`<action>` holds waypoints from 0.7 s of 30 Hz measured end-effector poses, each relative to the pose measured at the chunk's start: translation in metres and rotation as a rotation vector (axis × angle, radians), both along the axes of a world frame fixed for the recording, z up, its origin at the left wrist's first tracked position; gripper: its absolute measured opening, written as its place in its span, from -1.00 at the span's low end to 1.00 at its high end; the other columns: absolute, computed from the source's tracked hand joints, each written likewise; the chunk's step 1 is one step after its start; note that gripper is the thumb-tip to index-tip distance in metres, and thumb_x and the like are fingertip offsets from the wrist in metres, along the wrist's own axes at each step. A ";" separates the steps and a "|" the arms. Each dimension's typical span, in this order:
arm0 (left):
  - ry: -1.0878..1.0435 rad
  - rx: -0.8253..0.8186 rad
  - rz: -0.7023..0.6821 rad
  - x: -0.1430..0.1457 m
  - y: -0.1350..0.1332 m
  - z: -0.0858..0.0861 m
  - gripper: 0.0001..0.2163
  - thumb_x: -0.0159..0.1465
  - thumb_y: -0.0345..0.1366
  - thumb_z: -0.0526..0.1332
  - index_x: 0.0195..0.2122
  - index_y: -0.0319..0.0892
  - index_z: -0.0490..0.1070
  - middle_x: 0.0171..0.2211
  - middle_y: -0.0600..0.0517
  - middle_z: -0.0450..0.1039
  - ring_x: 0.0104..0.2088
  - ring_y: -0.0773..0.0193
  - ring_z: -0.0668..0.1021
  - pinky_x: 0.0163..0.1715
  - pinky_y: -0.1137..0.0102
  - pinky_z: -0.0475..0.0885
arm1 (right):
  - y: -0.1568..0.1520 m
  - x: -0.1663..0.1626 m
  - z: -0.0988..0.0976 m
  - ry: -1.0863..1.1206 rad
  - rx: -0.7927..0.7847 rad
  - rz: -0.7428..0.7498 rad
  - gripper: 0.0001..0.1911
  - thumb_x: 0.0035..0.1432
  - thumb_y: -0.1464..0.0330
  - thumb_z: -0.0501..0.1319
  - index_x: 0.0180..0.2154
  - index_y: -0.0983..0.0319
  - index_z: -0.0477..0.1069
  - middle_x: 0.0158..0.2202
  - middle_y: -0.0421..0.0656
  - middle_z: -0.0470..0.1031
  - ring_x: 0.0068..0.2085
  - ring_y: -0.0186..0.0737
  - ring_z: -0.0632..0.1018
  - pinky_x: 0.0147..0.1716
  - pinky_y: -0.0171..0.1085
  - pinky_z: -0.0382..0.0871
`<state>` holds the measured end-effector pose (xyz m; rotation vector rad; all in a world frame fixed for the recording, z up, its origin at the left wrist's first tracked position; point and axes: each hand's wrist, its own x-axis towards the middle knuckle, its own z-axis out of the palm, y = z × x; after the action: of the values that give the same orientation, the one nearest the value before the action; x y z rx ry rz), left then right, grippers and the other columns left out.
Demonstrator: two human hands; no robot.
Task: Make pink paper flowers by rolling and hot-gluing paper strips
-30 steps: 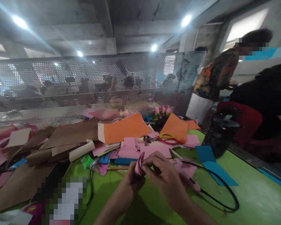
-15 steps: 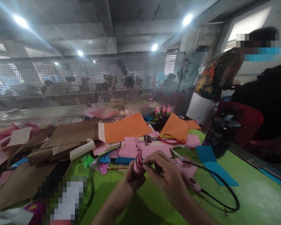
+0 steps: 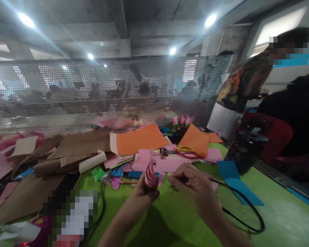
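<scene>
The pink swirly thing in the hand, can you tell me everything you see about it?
The pink swirl is made of bands wound around one another, looking like paper or thin foam; I can't tell which. It points roughly upward, narrowing to a curled tip. The left hand grips its lower part, hiding the bottom, and holds it over the green table. The right hand is beside it, not touching it.
</scene>
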<state>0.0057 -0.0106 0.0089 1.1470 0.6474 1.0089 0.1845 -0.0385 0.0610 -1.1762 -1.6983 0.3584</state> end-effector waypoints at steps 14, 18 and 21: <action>0.051 0.203 0.055 -0.003 0.002 0.007 -0.70 0.23 -0.21 0.23 -0.03 -0.15 0.38 -0.04 -0.07 0.46 0.05 0.13 0.39 0.14 0.24 0.17 | -0.022 0.102 -0.054 -0.425 -0.321 -0.406 -0.47 -0.02 0.23 0.27 0.05 0.12 0.36 -0.15 -0.04 0.57 -0.19 0.08 0.58 -0.33 -0.16 0.41; 0.058 0.180 0.050 -0.004 0.001 0.009 -0.67 0.19 -0.17 0.27 -0.05 -0.17 0.38 -0.03 -0.07 0.46 0.05 0.13 0.39 0.15 0.25 0.17 | -0.019 0.100 -0.052 -0.411 -0.453 -0.430 -0.33 -0.10 0.35 0.27 0.12 0.20 0.25 -0.24 -0.04 0.58 -0.28 0.07 0.59 -0.43 -0.20 0.34; 0.048 0.137 0.037 -0.005 -0.001 0.013 -0.61 0.16 -0.14 0.30 -0.02 -0.16 0.38 0.03 -0.09 0.45 0.06 0.12 0.40 0.16 0.23 0.17 | -0.016 0.099 -0.048 -0.353 -0.490 -0.471 -0.42 -0.12 0.39 0.24 0.03 0.20 0.30 -0.28 -0.06 0.56 -0.30 0.03 0.58 -0.44 -0.22 0.33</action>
<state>0.0003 -0.0114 0.0223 1.2866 0.6476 1.0728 0.2836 -0.0545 0.0130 -2.0510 -1.5980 0.2892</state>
